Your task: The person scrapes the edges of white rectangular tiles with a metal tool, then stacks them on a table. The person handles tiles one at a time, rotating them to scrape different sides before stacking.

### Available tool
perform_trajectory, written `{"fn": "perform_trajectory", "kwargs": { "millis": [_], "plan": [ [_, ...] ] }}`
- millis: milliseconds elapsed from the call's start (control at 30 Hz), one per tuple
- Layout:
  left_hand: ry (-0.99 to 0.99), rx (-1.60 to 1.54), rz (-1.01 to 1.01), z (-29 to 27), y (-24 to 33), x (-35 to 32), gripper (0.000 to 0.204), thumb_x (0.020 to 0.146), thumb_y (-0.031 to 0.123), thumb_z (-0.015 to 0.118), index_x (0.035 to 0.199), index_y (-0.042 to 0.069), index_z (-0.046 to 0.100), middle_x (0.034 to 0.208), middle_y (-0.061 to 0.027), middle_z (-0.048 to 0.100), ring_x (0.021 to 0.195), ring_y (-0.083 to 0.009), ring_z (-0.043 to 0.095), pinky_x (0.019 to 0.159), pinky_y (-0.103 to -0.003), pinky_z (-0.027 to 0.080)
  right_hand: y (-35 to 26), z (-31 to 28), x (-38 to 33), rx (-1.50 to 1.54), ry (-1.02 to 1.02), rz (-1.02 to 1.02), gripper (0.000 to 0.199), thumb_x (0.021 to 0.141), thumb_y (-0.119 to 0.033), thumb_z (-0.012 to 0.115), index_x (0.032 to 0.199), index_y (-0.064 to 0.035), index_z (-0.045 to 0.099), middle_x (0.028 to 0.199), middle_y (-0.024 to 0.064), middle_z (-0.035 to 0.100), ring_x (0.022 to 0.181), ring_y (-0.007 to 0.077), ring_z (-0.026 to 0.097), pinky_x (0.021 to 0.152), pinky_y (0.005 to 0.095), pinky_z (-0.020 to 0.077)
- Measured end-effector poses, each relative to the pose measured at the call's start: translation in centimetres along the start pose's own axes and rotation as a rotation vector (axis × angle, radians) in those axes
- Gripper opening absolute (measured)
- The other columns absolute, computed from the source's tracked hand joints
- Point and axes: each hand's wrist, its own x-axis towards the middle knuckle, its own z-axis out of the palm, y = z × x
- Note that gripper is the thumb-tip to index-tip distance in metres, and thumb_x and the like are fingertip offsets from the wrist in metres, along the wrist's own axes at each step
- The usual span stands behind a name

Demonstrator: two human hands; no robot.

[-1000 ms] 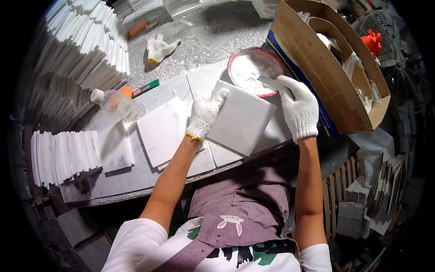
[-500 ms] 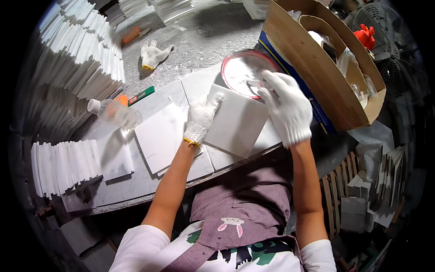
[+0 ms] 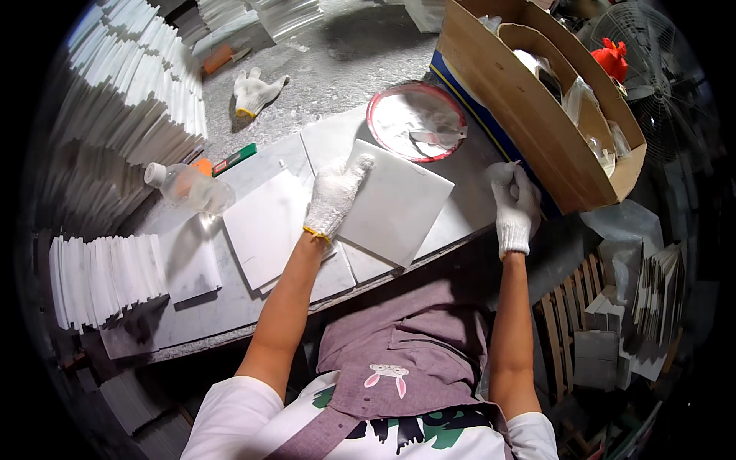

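Observation:
My left hand (image 3: 335, 198), in a white glove, lies flat on a white square tile (image 3: 402, 211) that rests tilted on the stone worktop (image 3: 230, 307). My right hand (image 3: 515, 205), also gloved, is curled at the worktop's right edge beside the cardboard box (image 3: 521, 107); I see nothing in it. A red-rimmed bowl (image 3: 376, 103) with white paste stands just beyond the tile, and a small scraper (image 3: 437, 138) lies in it. A second white tile (image 3: 264, 226) lies flat to the left of my left hand.
A clear plastic bottle (image 3: 188, 188) and a green marker (image 3: 234, 159) lie at the left. A spare glove (image 3: 255, 92) lies further back. Stacks of white tiles (image 3: 130, 100) line the left side, with more (image 3: 100, 276) on the near left. A fan (image 3: 652, 54) stands at the far right.
My right hand has left the bowl and drawn back to the worktop's right edge, curling shut. My left hand has stayed on the tile.

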Motion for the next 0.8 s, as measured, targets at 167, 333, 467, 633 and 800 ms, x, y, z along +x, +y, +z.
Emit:
{"fn": "perform_trajectory", "kwargs": {
  "millis": [167, 333, 467, 633, 800],
  "plan": [
    [0.003, 0.022, 0.017, 0.0, -0.6, 0.3, 0.038, 0.090, 0.038, 0.062, 0.094, 0.001, 0.067, 0.075, -0.0007, 0.062, 0.065, -0.0078, 0.054, 0.059, -0.025, 0.045, 0.2, -0.1, 1.4, 0.095, -0.128, 0.083, 0.039, 0.080, -0.028, 0.071, 0.110, -0.0057, 0.065, 0.107, 0.0126, 0.063, 0.100, 0.0232, 0.061, 0.087, 0.0329, 0.0477],
    [-0.008, 0.016, 0.012, -0.1, -0.8, 0.2, 0.039, 0.089, 0.038, 0.062, 0.096, 0.000, 0.067, 0.076, -0.0034, 0.063, 0.067, -0.0100, 0.056, 0.061, -0.026, 0.046, -1.2, -2.6, -0.8, 0.533, -0.236, 0.122, 0.034, 0.083, -0.010, 0.068, 0.114, -0.0007, 0.056, 0.110, 0.0071, 0.057, 0.100, 0.0140, 0.055, 0.088, 0.0274, 0.0454],
    [-0.009, 0.073, 0.029, -0.3, -1.6, 0.8, 0.045, 0.087, 0.043, 0.062, 0.099, -0.001, 0.066, 0.077, -0.0103, 0.067, 0.069, -0.0165, 0.062, 0.063, -0.031, 0.048, -2.5, -4.6, -2.9, 0.725, -0.374, 0.047, 0.032, 0.088, -0.011, 0.064, 0.115, -0.0011, 0.052, 0.111, 0.0073, 0.054, 0.102, 0.0144, 0.053, 0.092, 0.0278, 0.0426],
    [-0.020, 0.093, 0.038, -0.2, -2.2, 1.3, 0.047, 0.086, 0.045, 0.061, 0.100, 0.001, 0.067, 0.078, -0.0114, 0.067, 0.071, -0.0183, 0.063, 0.065, -0.032, 0.048, -3.6, -6.3, -3.9, 0.683, -0.495, -0.018, 0.051, 0.091, -0.016, 0.058, 0.137, 0.0009, 0.042, 0.138, 0.0123, 0.047, 0.123, 0.0193, 0.047, 0.103, 0.0319, 0.0361],
    [-0.014, 0.104, 0.039, -0.3, -1.7, 1.1, 0.037, 0.089, 0.036, 0.064, 0.094, 0.000, 0.066, 0.075, -0.0023, 0.063, 0.065, -0.0084, 0.057, 0.059, -0.025, 0.047, -5.6, -6.6, -3.0, 0.590, -0.629, -0.046, 0.046, 0.087, -0.016, 0.063, 0.129, 0.0027, 0.052, 0.126, 0.0132, 0.057, 0.114, 0.0197, 0.054, 0.100, 0.0311, 0.0399]
  ]
}}
